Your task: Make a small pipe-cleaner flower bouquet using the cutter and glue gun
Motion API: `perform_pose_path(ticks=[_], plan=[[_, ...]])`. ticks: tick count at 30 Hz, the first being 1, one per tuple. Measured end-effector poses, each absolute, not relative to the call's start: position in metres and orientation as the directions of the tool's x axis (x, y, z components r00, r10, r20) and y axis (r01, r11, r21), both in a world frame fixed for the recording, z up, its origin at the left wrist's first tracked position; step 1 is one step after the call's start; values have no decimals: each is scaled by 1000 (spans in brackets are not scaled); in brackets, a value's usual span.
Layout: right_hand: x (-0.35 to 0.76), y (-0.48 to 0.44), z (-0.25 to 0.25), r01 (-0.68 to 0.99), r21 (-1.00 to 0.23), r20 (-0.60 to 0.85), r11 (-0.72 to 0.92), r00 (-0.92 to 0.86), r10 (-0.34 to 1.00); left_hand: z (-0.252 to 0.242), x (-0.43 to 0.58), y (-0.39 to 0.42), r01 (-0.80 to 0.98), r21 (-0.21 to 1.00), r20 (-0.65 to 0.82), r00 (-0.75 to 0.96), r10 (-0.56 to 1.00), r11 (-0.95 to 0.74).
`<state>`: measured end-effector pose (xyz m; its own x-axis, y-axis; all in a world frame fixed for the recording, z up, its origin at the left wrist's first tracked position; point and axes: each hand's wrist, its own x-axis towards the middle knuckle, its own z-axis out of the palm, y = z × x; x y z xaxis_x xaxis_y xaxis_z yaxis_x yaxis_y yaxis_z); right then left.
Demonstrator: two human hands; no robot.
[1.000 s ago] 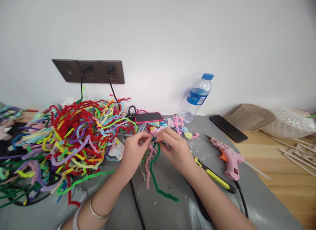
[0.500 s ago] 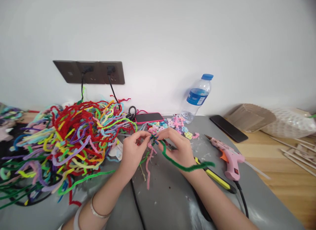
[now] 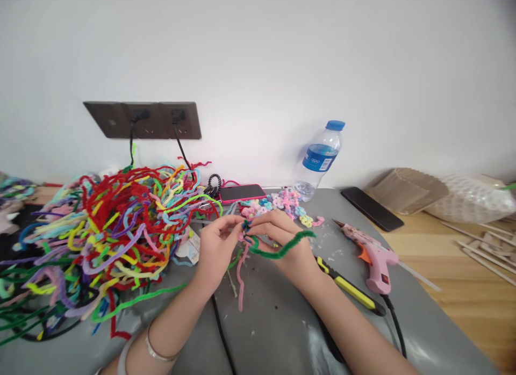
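Observation:
A dark green pipe cleaner (image 3: 278, 252) runs from between my fingertips, its free end curving to the right over the back of my right hand. My left hand (image 3: 217, 243) pinches it at its twisted end, where a small pink piece (image 3: 241, 237) also shows. Close against it, my right hand (image 3: 284, 243) grips the same pipe cleaner with thumb and fingers. The fingers partly hide the twisted part. Below my hands a pink pipe cleaner (image 3: 241, 283) hangs or lies; I cannot tell which.
A big heap of coloured pipe cleaners (image 3: 121, 219) lies left. Behind my hands are a red-edged phone (image 3: 242, 192), small pastel flowers (image 3: 288, 200) and a leaning water bottle (image 3: 318, 163). Rightward are a black phone (image 3: 373, 208), a pink glue gun (image 3: 379, 265) and a yellow-black cutter (image 3: 355, 291).
The green pipe cleaner's free end has swung up and left, from beside my right wrist to over the back of that hand. Both hands stay together.

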<state>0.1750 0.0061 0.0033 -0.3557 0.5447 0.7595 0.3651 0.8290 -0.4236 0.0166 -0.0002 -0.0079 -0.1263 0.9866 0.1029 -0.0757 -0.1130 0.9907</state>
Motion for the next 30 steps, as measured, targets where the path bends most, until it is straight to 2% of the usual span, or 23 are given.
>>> perform_pose_path(ticks=[4,8,13,16,17,19,21,23,25,30], plan=[[176,6,6,368,-388,771,845,-373,517,-8,19,0,-199,979,32,-104,994,-53],[177,7,6,372,-345,780,861,-397,484,-5,19,2,-244,969,12,-69,998,-28],[176,3,9,368,-369,773,854,-388,501,-4,14,2,-127,980,138,-126,982,-154],[178,3,11,369,-517,766,772,-204,610,-4,9,1,1,969,245,-177,953,-248],[179,4,11,342,-611,723,713,-124,679,-4,8,1,37,960,281,-178,943,-279],[181,7,10,212,-811,548,545,-49,835,-3,6,1,88,933,359,-143,922,-350],[182,11,9,48,-944,319,328,-141,937,-3,5,1,118,902,427,-91,900,-416],[180,12,8,-56,-988,151,141,-285,947,-3,5,1,141,881,461,-48,886,-451],[177,12,7,-118,-991,92,55,-335,938,-4,6,2,145,886,447,-16,894,-441],[174,11,6,-160,-986,91,51,-253,963,-4,8,1,68,923,377,47,925,-379]])
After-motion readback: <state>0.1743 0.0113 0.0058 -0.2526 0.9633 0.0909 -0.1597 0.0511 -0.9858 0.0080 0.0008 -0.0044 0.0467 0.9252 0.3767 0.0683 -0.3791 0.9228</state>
